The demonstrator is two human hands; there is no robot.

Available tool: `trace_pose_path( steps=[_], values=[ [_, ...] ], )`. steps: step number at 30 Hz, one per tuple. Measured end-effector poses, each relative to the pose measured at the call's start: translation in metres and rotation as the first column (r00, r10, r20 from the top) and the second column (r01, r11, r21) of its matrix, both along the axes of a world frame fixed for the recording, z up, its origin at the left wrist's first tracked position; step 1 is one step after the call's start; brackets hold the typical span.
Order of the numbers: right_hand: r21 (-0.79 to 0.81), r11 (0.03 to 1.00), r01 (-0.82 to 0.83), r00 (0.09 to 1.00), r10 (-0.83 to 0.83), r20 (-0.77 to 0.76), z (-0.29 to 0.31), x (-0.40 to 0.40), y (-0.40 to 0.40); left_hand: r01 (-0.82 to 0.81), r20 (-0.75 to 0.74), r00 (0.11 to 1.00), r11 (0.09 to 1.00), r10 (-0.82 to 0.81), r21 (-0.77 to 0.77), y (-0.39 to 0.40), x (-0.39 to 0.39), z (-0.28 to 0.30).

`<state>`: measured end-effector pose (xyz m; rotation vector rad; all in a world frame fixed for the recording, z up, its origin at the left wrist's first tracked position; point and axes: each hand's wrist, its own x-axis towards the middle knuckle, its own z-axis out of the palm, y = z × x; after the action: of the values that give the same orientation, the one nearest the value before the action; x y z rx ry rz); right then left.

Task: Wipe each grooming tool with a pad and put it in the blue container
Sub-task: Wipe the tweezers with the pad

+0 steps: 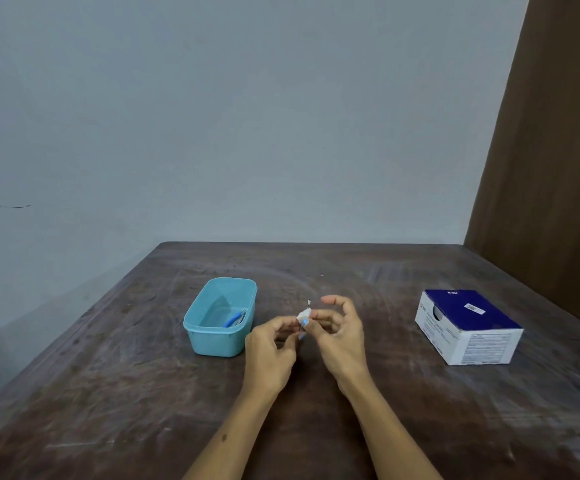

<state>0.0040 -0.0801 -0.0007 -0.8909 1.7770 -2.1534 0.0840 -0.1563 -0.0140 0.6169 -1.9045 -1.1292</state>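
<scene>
Above the middle of the table my two hands meet. My left hand [270, 344] pinches the lower end of a thin metal grooming tool [308, 303] whose tip pokes up past the fingers. My right hand [338, 329] pinches a small white pad [303, 315] wrapped around the tool's shaft. The light blue container [196, 323] stands just left of my hands. Inside it lies a blue-handled tool [234, 319] against the right wall.
A blue and white cardboard box [468, 325] sits at the right on the dark worn wooden table [108, 393]. A grey wall stands behind the table, and a brown panel rises at the far right.
</scene>
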Motion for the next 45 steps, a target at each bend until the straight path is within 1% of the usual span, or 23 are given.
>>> trace_pose_path(
  steps=[5, 9, 11, 14, 16, 20, 22, 27, 32, 34, 38, 43, 45],
  values=[
    [-0.05, 0.997, 0.058, 0.998, -0.058, 0.014, 0.0033, -0.001, 0.0024, 0.025, 0.019, 0.999, 0.999, -0.026, 0.036, 0.0004, -0.0019, -0.0009],
    [0.0, 1.0, 0.005, 1.0, -0.005, -0.013, 0.001, 0.0008, 0.0004, 0.006, -0.022, 1.0, 1.0, -0.005, 0.024, 0.0017, 0.0011, 0.0022],
    [0.002, 1.0, 0.018, 1.0, -0.017, -0.019, 0.0013, 0.0009, 0.0004, 0.018, -0.016, 1.0, 0.999, -0.018, 0.033, 0.0007, 0.0009, 0.0018],
    [-0.059, 0.996, 0.069, 0.997, -0.067, 0.028, 0.0031, -0.0014, 0.0017, 0.05, 0.032, 0.998, 0.998, -0.051, 0.033, -0.0005, -0.0017, -0.0013],
    [-0.078, 0.994, 0.077, 0.997, -0.074, 0.039, 0.0039, -0.0021, 0.0021, 0.053, 0.035, 0.998, 0.998, -0.054, 0.037, -0.0003, -0.0023, -0.0026],
    [-0.003, 1.0, 0.03, 0.999, -0.03, -0.032, 0.0006, 0.0002, -0.0003, 0.025, -0.02, 1.0, 0.998, -0.024, 0.052, -0.0001, -0.0002, -0.0004],
    [0.013, 1.0, 0.027, 0.999, -0.027, -0.044, 0.0003, 0.0011, 0.0, 0.026, -0.024, 0.999, 0.998, -0.025, 0.05, 0.0001, 0.0002, -0.0004],
    [-0.074, 0.995, 0.074, 0.997, -0.074, 0.002, 0.0049, 0.0014, 0.0039, 0.064, 0.019, 0.998, 0.997, -0.065, 0.05, 0.0006, -0.001, -0.0026],
    [0.031, 0.999, 0.036, 0.998, -0.034, -0.059, -0.0005, 0.0018, -0.0007, 0.021, -0.009, 1.0, 0.999, -0.021, 0.033, 0.0017, 0.002, 0.002],
    [0.027, 0.998, 0.054, 0.997, -0.053, -0.063, -0.0005, 0.0017, 0.0, 0.033, -0.006, 0.999, 0.998, -0.033, 0.044, 0.0018, 0.0015, 0.0019],
    [-0.046, 0.994, 0.102, 0.994, -0.103, -0.039, 0.0042, 0.0024, 0.0041, 0.062, 0.042, 0.997, 0.996, -0.065, 0.069, 0.001, -0.0009, -0.0011],
    [0.034, 0.998, 0.049, 0.995, -0.046, -0.085, 0.0013, 0.0049, 0.0021, 0.025, -0.01, 1.0, 0.995, -0.024, 0.096, -0.0002, 0.0007, -0.0002],
    [0.03, 0.998, 0.053, 0.996, -0.051, -0.08, 0.0014, 0.0052, 0.0023, 0.035, -0.014, 0.999, 0.993, -0.034, 0.112, -0.0005, 0.0005, -0.0002]
  ],
)
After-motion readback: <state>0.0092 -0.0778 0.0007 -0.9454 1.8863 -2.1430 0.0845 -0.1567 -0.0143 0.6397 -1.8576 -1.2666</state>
